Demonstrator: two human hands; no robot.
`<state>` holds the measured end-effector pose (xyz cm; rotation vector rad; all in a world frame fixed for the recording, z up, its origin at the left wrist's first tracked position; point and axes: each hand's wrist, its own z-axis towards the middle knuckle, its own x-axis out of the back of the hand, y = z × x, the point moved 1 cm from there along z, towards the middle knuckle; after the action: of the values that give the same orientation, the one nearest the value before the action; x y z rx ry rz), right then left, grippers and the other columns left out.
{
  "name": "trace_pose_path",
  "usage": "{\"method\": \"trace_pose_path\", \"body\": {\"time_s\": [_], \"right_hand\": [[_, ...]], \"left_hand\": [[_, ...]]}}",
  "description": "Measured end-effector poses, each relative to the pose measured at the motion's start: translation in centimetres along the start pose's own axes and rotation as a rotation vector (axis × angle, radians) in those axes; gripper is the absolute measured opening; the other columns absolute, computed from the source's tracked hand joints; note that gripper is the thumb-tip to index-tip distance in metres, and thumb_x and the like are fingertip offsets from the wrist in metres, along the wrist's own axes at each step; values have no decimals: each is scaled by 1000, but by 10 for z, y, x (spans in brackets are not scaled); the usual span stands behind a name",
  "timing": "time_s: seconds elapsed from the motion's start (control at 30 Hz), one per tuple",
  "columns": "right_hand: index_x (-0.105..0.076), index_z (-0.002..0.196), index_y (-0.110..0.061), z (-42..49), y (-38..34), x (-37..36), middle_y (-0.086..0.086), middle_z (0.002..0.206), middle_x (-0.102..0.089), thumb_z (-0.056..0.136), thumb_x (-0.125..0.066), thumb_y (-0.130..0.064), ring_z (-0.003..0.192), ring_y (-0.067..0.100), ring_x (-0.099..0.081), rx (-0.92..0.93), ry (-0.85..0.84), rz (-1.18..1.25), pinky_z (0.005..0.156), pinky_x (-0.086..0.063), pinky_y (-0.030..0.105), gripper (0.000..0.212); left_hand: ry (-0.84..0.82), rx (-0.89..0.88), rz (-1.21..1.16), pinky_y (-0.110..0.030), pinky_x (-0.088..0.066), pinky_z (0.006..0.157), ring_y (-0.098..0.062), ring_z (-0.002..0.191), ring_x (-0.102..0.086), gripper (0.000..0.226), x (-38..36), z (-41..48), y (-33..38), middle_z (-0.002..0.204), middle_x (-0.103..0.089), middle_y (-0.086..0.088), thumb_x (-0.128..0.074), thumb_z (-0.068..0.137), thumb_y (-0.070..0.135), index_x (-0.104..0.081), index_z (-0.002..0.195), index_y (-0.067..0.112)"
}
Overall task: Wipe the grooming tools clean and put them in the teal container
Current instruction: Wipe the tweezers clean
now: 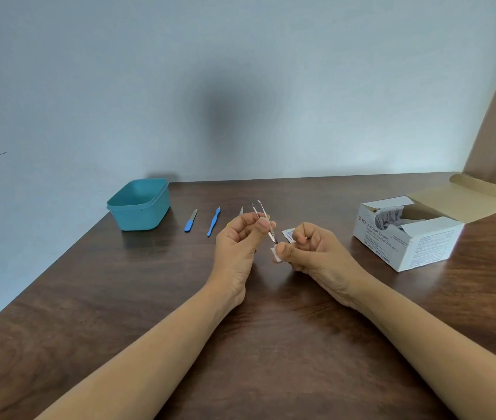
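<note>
My left hand (239, 247) pinches a thin metal grooming tool (266, 221) that points up and away, above the middle of the table. My right hand (310, 250) pinches a small white swab pad (276, 255) around the tool's lower tip. A second metal tool (255, 209) shows just behind my left fingers; whether my hand holds it I cannot tell. On the table lie a blue-handled file (190, 221), a blue cuticle tool (214, 222) and a small metal tip (241, 211). The teal container (139, 204) stands open at the back left.
An open white box of alcohol swabs (404, 237) stands at the right, its flap folded back toward a wooden panel. A torn swab wrapper (288, 234) lies behind my right hand. The brown table (149, 298) meets a pale wall behind; its left edge runs diagonally.
</note>
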<state>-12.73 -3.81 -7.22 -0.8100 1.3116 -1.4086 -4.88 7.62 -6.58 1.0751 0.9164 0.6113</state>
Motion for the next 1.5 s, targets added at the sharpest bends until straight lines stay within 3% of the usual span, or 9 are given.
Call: {"method": "trace_pose_path", "body": {"time_s": [0.1, 0.23, 0.4, 0.57, 0.83, 0.93, 1.13, 1.3, 1.5], "right_hand": [[-33, 74, -18, 0, 2, 2, 19, 77, -69, 83, -66, -2, 53, 10, -42, 41, 9, -39, 52, -38, 16, 38], [-36, 73, -15, -1, 2, 3, 10, 70, -72, 77, -67, 12, 63, 10, -64, 86, 41, -32, 67, -48, 17, 41], [-36, 74, -14, -3, 2, 1, 10, 68, -73, 72, -71, 13, 65, 14, -67, 113, 99, -87, 81, -52, 27, 45], [-37, 73, -13, -2, 1, 2, 9, 62, -71, 71, -70, 15, 57, 15, -65, 130, 161, -50, 66, -50, 19, 44], [-37, 70, -15, 1, 1, 5, 18, 65, -67, 74, -72, 8, 60, 18, -63, 196, 195, -33, 62, -48, 20, 42], [-35, 69, -16, 2, 2, 4, 30, 76, -66, 75, -72, 5, 61, 18, -62, 162, 146, -94, 65, -47, 23, 43], [-32, 66, -15, 0, -2, 2, 19, 69, -65, 78, -69, 7, 55, 9, -60, 95, 62, -107, 57, -45, 15, 44], [-28, 67, -18, 0, -6, 6, 10, 65, -65, 78, -67, -7, 70, 23, -45, -10, -28, -16, 51, -33, 19, 42], [-29, 69, -20, -2, -4, 6, 8, 68, -68, 75, -67, -14, 70, 17, -55, -30, 6, 77, 54, -35, 17, 39]], "left_hand": [[27, -17, 19, -4, -44, 60, 8, 68, -63, 5, 0, 0, 0, 85, -70, 0, -66, 85, 12, -64, 86, 16], [62, -29, 49, -2, -43, 60, 9, 67, -63, 5, 0, 0, -1, 84, -70, 1, -66, 87, 12, -64, 85, 17], [54, -37, 107, -1, -43, 61, 10, 68, -62, 6, 0, 0, -2, 90, -71, -5, -68, 85, 13, -64, 83, 17], [-4, -50, 204, -13, -49, 77, -12, 84, -65, 5, -1, 0, -4, 93, -72, -17, -72, 82, 16, -67, 82, 16], [-56, -95, 260, -27, -50, 82, -17, 80, -61, 7, -1, -2, -7, 84, -69, -17, -72, 82, 15, -66, 81, 12], [-2, -82, 221, -20, -50, 79, -15, 80, -62, 7, 0, -1, -7, 84, -69, -14, -72, 82, 15, -67, 83, 10], [40, -48, 139, -10, -48, 72, -8, 81, -65, 4, 1, -1, -5, 92, -72, -15, -69, 85, 10, -68, 82, 14], [-61, -37, 81, -3, -41, 56, 7, 61, -61, 3, -3, -3, 0, 82, -70, -5, -62, 89, 9, -63, 86, 10], [-142, -26, 127, -6, -45, 65, 3, 69, -63, 2, -3, -2, 0, 84, -71, -3, -63, 88, 11, -63, 87, 12]]}}
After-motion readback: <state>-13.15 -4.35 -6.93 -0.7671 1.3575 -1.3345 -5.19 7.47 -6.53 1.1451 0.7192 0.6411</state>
